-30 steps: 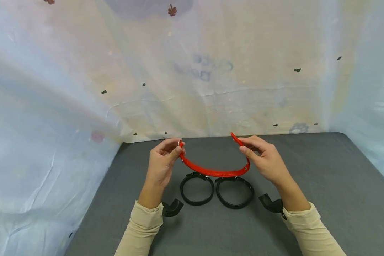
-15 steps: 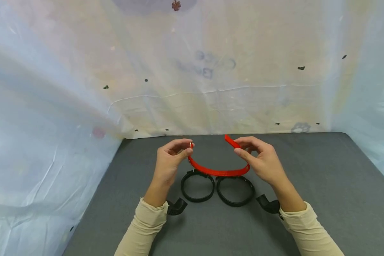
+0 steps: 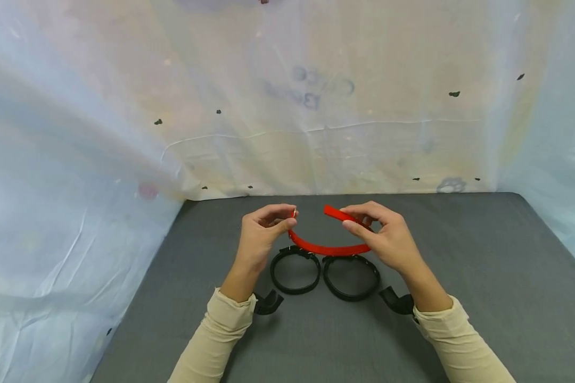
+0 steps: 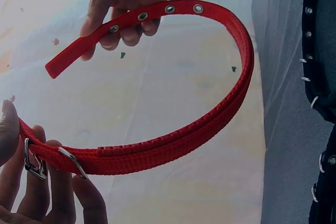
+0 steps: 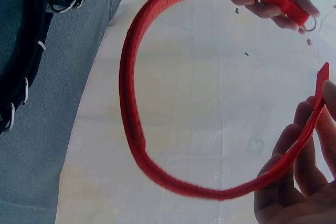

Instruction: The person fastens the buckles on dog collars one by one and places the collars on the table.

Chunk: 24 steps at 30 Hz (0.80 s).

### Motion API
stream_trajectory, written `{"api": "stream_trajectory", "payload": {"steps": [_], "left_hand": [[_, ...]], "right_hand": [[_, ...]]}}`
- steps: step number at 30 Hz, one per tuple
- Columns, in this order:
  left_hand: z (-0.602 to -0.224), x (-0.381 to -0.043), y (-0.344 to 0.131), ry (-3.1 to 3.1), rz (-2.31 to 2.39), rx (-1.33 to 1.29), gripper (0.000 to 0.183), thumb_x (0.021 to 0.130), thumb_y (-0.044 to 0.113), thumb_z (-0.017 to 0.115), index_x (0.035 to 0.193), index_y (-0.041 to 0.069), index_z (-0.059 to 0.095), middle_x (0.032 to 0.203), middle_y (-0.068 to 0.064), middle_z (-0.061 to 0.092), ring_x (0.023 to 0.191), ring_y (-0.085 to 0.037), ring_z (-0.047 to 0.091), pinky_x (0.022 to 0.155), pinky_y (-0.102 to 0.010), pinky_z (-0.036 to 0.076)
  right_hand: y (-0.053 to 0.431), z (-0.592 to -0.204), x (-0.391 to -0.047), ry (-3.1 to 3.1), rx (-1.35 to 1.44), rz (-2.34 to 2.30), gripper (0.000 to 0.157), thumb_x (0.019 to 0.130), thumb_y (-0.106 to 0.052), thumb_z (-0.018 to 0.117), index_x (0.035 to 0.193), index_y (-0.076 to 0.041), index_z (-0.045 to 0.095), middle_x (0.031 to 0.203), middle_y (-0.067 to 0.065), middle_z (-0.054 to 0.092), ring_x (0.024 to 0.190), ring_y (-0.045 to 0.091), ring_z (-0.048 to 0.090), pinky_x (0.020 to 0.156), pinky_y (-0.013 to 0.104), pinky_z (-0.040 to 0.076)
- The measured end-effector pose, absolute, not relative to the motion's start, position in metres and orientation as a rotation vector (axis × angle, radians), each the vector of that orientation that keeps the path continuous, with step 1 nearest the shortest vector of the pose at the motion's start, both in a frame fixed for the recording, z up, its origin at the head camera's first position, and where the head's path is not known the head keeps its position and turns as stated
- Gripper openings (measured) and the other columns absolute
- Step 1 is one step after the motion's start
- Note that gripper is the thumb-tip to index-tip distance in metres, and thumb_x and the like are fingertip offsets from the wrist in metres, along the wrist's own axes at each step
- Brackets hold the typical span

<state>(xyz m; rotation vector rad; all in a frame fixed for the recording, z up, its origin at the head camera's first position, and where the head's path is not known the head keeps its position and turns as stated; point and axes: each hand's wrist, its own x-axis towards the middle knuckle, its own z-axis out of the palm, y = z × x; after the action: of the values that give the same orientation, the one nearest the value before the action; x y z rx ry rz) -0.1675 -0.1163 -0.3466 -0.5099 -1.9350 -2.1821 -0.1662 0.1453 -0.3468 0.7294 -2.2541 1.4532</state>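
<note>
A red collar (image 3: 328, 250) is held up in a curve between both hands, its two ends apart. My left hand (image 3: 261, 234) pinches the end with the metal buckle (image 4: 35, 161) and a D-ring (image 4: 72, 162). Near the free tip, my right hand (image 3: 388, 234) grips the strap between thumb and fingers; metal eyelets (image 4: 169, 9) line this part in the left wrist view. Behind and below the red collar, two black collars (image 3: 294, 291) (image 3: 350, 298) lie looped side by side on the grey table.
The grey table (image 3: 335, 340) meets a pale printed sheet (image 3: 316, 159) at its back edge. Similar sheeting (image 3: 52, 239) hangs on the left. Black wrist mounts (image 3: 268, 303) stick out from both wrists over the table.
My hands have come closer together, the left moving right and the right slightly left. The red collar's free tip has swung left toward the buckle end. The black collars stay put.
</note>
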Motion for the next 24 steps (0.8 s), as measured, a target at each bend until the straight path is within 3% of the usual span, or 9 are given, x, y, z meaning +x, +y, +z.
{"api": "stream_trajectory", "payload": {"steps": [13, 24], "left_hand": [[-0.348, -0.165, -0.109, -1.981, -2.109, -0.578, 0.037, 0.081, 0.009, 0.081, 0.112, -0.008, 0.070, 0.095, 0.006, 0.074, 0.086, -0.012, 0.070, 0.077, -0.026, 0.059], [-0.352, -0.161, -0.103, -2.059, -1.992, -0.635, 0.029, 0.083, 0.007, 0.079, 0.109, -0.004, 0.073, 0.096, 0.008, 0.072, 0.081, -0.014, 0.066, 0.067, -0.024, 0.056]], "right_hand": [[0.138, -0.351, -0.164, -2.312, 0.767, 1.399, 0.025, 0.090, -0.014, 0.075, 0.113, -0.024, 0.074, 0.101, -0.006, 0.070, 0.076, 0.011, 0.054, 0.066, 0.023, 0.046], [0.133, -0.356, -0.161, -2.348, 0.825, 1.379, 0.025, 0.090, -0.018, 0.075, 0.114, -0.025, 0.074, 0.103, -0.008, 0.070, 0.080, 0.007, 0.056, 0.068, 0.023, 0.049]]}}
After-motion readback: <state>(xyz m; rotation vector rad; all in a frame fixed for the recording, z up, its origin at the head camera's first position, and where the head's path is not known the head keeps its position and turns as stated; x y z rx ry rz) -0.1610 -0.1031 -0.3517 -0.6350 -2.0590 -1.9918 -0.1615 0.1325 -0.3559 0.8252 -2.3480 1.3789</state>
